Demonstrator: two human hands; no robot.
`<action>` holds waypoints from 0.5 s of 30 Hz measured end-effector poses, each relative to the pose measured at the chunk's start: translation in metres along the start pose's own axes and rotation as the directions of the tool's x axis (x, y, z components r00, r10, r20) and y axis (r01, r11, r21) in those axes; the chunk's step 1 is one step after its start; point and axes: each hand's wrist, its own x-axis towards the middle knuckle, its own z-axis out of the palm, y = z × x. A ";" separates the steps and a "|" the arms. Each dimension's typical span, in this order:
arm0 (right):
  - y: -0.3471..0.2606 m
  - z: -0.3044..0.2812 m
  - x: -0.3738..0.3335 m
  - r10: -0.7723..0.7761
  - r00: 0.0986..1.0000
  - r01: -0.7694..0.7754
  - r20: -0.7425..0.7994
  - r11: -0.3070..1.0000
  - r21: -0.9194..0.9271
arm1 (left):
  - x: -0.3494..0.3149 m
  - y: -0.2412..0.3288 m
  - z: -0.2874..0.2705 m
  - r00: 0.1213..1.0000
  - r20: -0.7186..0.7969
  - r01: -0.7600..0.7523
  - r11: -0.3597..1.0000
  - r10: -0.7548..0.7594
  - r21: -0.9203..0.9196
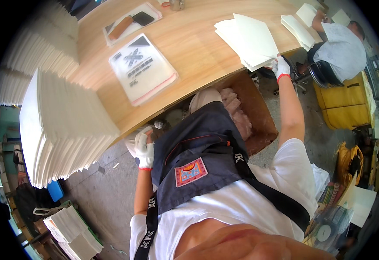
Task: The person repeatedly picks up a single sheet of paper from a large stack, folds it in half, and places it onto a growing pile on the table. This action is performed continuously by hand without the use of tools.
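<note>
My right hand [281,68], in a white knit glove with a red cuff, reaches to the table's right edge. Its fingers close on the near corner of a fanned stack of white paper sheets [252,41]. My left hand [144,150], gloved the same way with bare fingertips showing, rests low by my lap beside the table edge. It holds nothing that I can see, and its fingers look loosely extended. On the table [189,47] lies a clear plastic bag pack [142,71] with dark print and a red edge strip.
Tall stacks of white folded sheets [68,125] stand at the left. A phone [143,18] and a brown case [121,28] lie on another bag pack. A cardboard box [259,117] sits under the table. At the far right a person [341,52] sits near more sheets [297,31].
</note>
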 end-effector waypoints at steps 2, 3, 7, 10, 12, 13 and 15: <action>-0.006 0.010 -0.008 -0.081 0.997 0.081 -0.003 0.997 -0.018 | 0.012 0.008 0.000 0.998 0.028 -0.048 0.998 0.049 -0.027; -0.014 0.025 -0.020 -0.145 0.987 0.145 -0.065 0.989 0.001 | 0.016 0.007 -0.001 0.995 0.101 0.004 0.996 0.005 -0.094; -0.019 0.046 -0.003 -0.058 0.997 0.031 0.056 0.919 0.392 | 0.066 0.010 0.004 0.985 0.142 -0.109 0.990 0.095 0.094; -0.011 0.051 0.044 -0.034 0.983 -0.037 0.181 0.928 0.372 | 0.118 0.002 0.022 0.969 0.052 -0.249 0.945 0.243 0.211; -0.023 0.065 0.021 -0.219 0.961 0.167 0.171 0.947 0.274 | 0.138 -0.015 0.028 0.967 0.242 -0.163 0.924 0.080 0.347; -0.035 0.077 -0.016 -0.244 0.954 0.188 0.176 0.940 0.285 | 0.143 -0.020 0.026 0.950 0.312 -0.139 0.894 -0.001 0.426; -0.039 0.072 -0.032 -0.213 0.925 0.139 0.313 0.960 0.243 | 0.152 -0.021 0.028 0.884 0.440 -0.127 0.825 -0.158 0.550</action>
